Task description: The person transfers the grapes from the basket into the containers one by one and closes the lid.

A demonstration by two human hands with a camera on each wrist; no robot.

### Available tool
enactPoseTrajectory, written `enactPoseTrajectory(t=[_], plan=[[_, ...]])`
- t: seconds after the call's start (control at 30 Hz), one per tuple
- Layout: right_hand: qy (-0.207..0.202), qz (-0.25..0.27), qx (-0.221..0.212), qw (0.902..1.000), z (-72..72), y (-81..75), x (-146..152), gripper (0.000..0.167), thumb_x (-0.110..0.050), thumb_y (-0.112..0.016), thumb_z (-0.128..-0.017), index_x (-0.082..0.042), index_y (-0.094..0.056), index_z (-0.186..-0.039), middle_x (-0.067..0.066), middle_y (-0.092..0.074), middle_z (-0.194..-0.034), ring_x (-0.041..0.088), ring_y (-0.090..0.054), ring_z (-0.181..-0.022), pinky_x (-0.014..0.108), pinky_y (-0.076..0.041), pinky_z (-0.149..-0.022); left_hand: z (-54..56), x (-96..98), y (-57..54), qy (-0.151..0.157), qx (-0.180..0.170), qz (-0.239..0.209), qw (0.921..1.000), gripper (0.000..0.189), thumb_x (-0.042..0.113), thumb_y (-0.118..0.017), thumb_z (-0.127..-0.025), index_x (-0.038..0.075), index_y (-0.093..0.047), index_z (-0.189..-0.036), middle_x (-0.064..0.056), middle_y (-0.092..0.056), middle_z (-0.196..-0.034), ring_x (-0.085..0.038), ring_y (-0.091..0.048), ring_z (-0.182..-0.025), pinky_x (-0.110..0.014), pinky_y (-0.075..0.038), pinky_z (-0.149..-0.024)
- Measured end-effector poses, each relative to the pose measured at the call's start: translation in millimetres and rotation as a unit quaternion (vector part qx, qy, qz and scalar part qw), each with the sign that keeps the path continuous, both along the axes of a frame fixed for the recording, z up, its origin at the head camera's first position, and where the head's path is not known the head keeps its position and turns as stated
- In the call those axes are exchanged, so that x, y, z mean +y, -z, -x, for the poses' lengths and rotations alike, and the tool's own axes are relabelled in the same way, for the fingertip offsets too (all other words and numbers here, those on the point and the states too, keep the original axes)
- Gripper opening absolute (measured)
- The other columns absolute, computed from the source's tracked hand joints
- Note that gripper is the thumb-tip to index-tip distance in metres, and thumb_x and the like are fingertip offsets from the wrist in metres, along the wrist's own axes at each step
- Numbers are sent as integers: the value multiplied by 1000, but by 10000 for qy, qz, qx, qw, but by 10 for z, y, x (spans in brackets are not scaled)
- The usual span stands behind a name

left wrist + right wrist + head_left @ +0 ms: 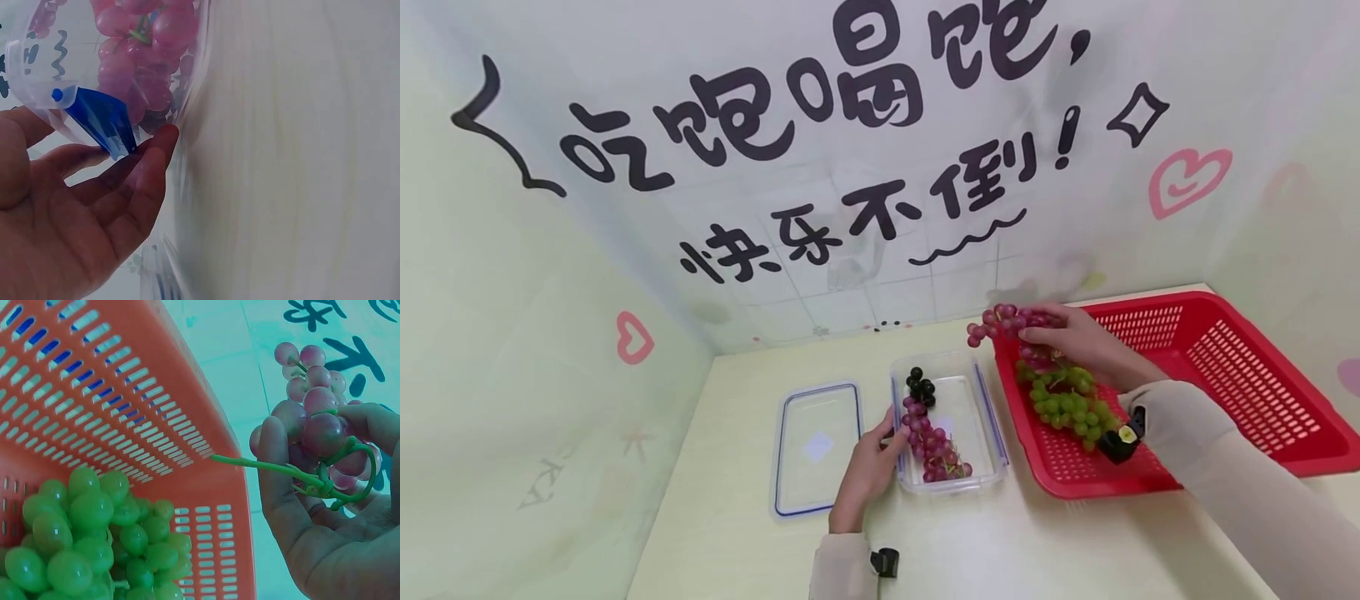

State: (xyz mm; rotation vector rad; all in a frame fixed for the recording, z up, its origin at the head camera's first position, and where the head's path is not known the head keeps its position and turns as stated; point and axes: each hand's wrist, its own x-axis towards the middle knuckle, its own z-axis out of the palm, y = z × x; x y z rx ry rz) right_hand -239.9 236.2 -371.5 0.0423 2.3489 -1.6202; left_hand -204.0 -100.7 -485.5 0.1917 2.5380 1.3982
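My right hand (1075, 342) grips a bunch of red grapes (1009, 321) above the back left corner of the red basket (1037, 475). In the right wrist view, the green stem (275, 469) of that bunch sticks out past the fingers. Green grapes (1071, 408) lie in the basket beneath the wrist. My left hand (876, 458) holds the left side of a clear plastic container (958, 417), beside its blue clip flap (103, 119). Inside the container, a second bunch of red grapes (934, 442) lies along the left, with black grapes (919, 386) behind it.
A clear lid with a blue seal (817, 447) lies flat on the pale table (722, 492), left of the container. Behind the table rises a wall (820, 325) with large dark lettering. The basket's right end reaches toward the right wall.
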Motion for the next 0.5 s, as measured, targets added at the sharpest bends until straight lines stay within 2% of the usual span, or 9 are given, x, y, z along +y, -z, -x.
enactPoseTrajectory(t=[0.13, 0.27, 0.5], plan=[[-88, -11, 15, 10000, 8, 3, -86, 59, -34, -61, -99, -13, -40, -151, 20, -49, -141, 34, -50, -122, 37, -55, -91, 5, -6, -4, -21, 6, -8, 10000, 61, 41, -48, -104, 11, -32, -154, -22, -52, -143, -35, -62, -116, -49, -50, -100], [-129, 212, -66, 9997, 11, 20, -152, 55, -32, -59, -100, -10, -44, -148, 21, -52, -136, 30, -53, -115, 34, -56, -88, 9, 3, -11, -22, -13, -79, 10000, 60, 38, -49, -104, 11, -32, -154, -23, -51, -144, -36, -61, -118, -49, -50, -100], [-164, 504, -160, 9985, -13, 27, -243, 52, -32, -61, -99, -6, -48, -143, 19, -55, -130, 26, -56, -108, 30, -57, -85, 12, -2, -8, -21, -4, -84, 10000, 59, 36, -49, -104, 10, -33, -154, -21, -54, -141, -33, -63, -112, -48, -52, -96]])
